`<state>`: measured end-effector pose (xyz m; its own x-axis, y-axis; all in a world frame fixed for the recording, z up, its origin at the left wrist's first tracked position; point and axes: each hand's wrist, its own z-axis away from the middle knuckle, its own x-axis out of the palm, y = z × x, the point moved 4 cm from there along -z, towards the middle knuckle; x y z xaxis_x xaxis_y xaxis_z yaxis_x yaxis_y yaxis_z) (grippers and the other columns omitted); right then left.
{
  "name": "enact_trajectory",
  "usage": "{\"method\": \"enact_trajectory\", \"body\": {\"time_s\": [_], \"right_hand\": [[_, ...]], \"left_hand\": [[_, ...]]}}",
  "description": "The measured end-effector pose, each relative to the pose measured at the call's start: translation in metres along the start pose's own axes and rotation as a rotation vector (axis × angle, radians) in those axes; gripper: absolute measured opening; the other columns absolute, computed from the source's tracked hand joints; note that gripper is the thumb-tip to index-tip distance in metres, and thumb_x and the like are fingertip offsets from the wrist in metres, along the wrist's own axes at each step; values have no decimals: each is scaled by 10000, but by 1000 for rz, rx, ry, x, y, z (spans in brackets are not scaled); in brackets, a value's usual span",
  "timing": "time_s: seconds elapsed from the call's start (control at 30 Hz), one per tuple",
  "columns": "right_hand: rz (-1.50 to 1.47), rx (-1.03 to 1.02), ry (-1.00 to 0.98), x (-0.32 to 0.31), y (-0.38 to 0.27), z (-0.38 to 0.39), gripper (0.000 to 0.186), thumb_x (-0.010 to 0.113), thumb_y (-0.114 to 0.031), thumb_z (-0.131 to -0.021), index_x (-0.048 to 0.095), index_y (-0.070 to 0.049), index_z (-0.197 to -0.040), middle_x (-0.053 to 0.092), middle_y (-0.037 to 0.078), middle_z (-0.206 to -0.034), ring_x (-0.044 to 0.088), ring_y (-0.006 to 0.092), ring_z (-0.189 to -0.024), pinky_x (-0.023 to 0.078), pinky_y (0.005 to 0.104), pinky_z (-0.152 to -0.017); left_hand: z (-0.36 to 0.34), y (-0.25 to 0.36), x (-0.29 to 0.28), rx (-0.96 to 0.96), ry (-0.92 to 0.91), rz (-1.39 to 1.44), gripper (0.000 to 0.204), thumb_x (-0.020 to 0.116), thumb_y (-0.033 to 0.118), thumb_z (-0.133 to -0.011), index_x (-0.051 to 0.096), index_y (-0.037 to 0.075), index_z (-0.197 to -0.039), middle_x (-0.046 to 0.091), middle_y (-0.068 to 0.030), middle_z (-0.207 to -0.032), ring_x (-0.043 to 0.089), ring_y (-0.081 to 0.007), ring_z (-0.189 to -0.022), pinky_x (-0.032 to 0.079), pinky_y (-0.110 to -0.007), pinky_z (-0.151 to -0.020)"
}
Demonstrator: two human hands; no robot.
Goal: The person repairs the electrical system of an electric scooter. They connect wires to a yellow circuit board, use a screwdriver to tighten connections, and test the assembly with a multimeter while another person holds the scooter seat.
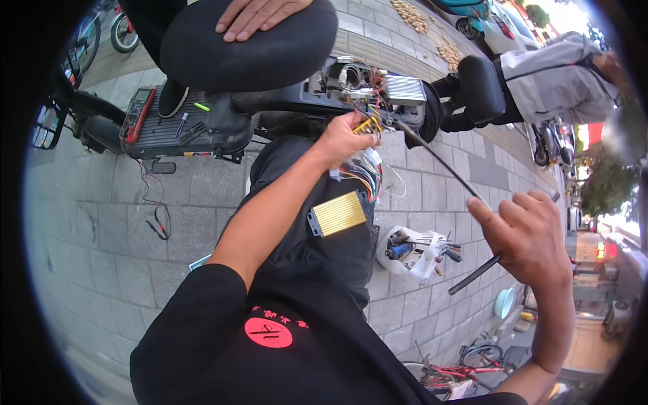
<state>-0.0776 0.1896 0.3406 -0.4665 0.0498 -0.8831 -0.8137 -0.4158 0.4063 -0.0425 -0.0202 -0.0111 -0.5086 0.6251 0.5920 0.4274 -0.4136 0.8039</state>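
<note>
Grey paving stones (101, 223) are seen beneath an electric scooter (223, 128) whose rear compartment has been opened, with a tangle of coloured wires (358, 84) and a ribbed silver controller box (403, 88) exposed.

The left hand (344, 138) is closed around a small yellow connector (368, 125) at the edge of the compartment; a bundle of multicoloured wires (364, 177) hangs from it down to a gold-coloured finned controller (337, 214), which rests against the person's black clothing.

The right hand (530, 233) is held well apart from the scooter, its fingers loosely curled around a long thin black rod (442, 165) that runs up toward the compartment; how firmly the rod is gripped cannot be told.

A red multimeter (138, 111) lies on the scooter's footboard, red and black test leads (156, 216) trailing onto the paving. A white bag of tools (415, 253) sits on the ground between the two hands. Another person's hand (256, 15) rests on the black seat (250, 44). A round red emblem (268, 332) is printed on the black shirt. A person in grey (553, 77) is seated on another vehicle at the upper right.
</note>
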Motion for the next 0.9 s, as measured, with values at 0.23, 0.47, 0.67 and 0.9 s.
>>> {"method": "enact_trajectory", "body": {"time_s": [0.23,0.47,0.67,0.9], "right_hand": [[-1110,987,212,163,-38,146,204,675,-104,-1028,759,-19,-1193,693,41,-809,595,70,-749,491,277,-672],[-1369,1366,-325,414,-207,175,373,691,-296,-1000,734,49,-1135,729,123,-852,677,196,-794,550,387,-744],[-1840,1448,-812,612,-397,204,399,767,-364,-933,781,17,-1050,730,157,-796,698,274,-657,541,471,-574],[-1134,1213,-134,554,-242,114,392,679,-337,-946,745,50,-957,738,317,-937,729,495,-906,572,555,-825]], "left_hand": [[2,-2,29,-182,-39,337,288,637,284,-1100,653,43,-1257,757,-166,-1195,784,-291,-1035,661,-381,-810],[8,2,21,-142,52,280,276,569,263,-1129,661,19,-1218,751,-172,-1228,770,-316,-1081,669,-446,-884],[7,3,23,-128,50,364,262,520,209,-1135,647,-6,-1213,731,-199,-1285,746,-363,-1155,651,-517,-958],[2,-1,21,-194,-48,499,355,479,235,-1141,653,-34,-1294,719,-226,-1313,710,-417,-1217,604,-523,-1052]]}}
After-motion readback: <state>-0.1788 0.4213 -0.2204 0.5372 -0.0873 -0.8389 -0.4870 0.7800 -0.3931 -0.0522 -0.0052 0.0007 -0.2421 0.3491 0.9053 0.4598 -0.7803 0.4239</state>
